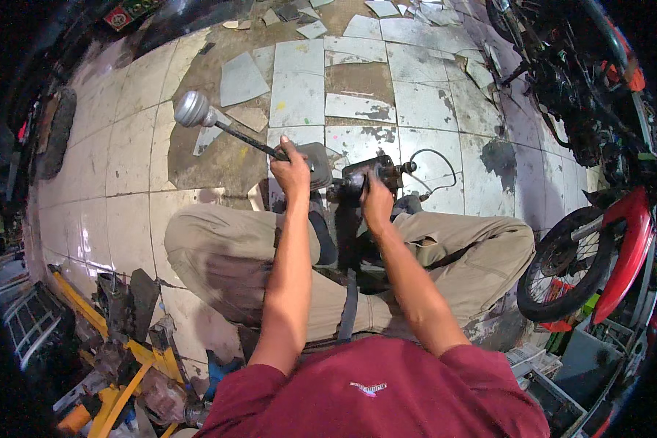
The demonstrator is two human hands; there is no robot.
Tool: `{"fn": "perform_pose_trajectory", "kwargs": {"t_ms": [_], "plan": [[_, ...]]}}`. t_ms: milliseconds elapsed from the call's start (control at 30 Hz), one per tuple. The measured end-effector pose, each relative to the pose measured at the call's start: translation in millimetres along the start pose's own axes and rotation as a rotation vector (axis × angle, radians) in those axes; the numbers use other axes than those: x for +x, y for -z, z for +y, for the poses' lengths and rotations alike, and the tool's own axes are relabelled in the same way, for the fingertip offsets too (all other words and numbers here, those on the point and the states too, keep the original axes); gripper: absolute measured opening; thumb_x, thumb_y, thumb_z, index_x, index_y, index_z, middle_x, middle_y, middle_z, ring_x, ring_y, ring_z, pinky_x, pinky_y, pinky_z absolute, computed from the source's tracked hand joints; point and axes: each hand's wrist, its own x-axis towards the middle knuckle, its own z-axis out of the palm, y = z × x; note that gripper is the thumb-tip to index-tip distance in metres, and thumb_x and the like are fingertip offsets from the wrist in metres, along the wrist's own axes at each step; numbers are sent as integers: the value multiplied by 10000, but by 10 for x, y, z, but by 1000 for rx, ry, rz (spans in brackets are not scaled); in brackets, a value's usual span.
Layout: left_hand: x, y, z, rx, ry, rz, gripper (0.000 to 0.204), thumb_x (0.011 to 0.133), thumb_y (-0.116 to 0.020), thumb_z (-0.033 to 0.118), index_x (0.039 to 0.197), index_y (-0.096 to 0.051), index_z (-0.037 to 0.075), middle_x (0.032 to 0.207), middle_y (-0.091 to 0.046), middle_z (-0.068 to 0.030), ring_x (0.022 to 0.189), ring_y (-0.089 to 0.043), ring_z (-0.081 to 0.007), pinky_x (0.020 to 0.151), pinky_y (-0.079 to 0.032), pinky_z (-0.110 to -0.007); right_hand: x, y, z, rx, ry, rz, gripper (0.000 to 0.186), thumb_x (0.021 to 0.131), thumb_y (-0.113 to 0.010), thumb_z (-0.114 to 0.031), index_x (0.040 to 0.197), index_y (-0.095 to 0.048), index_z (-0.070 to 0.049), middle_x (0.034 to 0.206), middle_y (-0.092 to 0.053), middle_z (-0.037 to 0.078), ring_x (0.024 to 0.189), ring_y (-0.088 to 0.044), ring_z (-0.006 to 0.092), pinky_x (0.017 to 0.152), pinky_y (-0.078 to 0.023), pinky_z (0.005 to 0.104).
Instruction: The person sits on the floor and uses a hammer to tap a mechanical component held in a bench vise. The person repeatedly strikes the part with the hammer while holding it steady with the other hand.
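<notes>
I sit with bent knees around an assembly on the floor. My left hand [292,174] is closed around the near end of a dark rod [247,141], which slants up and left to a rounded silver end piece [193,109]. Just right of that hand is a grey, round-cornered rectangular part [318,165]; whether it joins the rod I cannot tell. My right hand [376,201] grips a black, blocky mechanical part [358,175] with a round knob on its right side. A thin dark cable [454,169] loops out to the right of it. My fingers partly hide both holds.
Broken tile pieces [244,79] lie on the cracked tiled floor ahead. A motorcycle wheel [566,264] with a red fender [628,248] stands at right, near grey bins [591,361]. Yellow metal bars [135,350] and dark metal parts are heaped at lower left.
</notes>
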Motion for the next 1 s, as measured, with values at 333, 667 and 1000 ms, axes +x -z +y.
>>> {"fn": "perform_pose_trajectory", "kwargs": {"t_ms": [333, 667, 1000], "plan": [[-126, 15, 141, -23, 33, 12, 541, 928, -475, 452, 719, -568, -38, 570, -605, -123, 569, -601, -256, 590, -455, -384, -236, 54, -113, -58, 16, -5, 526, 754, -576, -29, 1267, -460, -48, 781, -613, 201, 669, -609, 384, 567, -486, 473], [-87, -18, 97, 6, 14, 19, 494, 945, -462, 405, 746, -573, -34, 562, -598, -132, 569, -599, -255, 580, -447, -394, -271, 83, -195, -30, -45, -12, 346, 824, -531, -42, 1169, -533, -19, 803, -610, 231, 704, -597, 407, 607, -469, 481], [-59, -28, 135, 11, 19, 5, 502, 942, -467, 407, 712, -555, -31, 571, -597, -124, 543, -587, -250, 565, -447, -378, -295, 86, -201, -57, -6, -108, 561, 796, -549, -30, 1320, -364, 47, 755, -582, 219, 691, -572, 415, 588, -448, 488]]}}
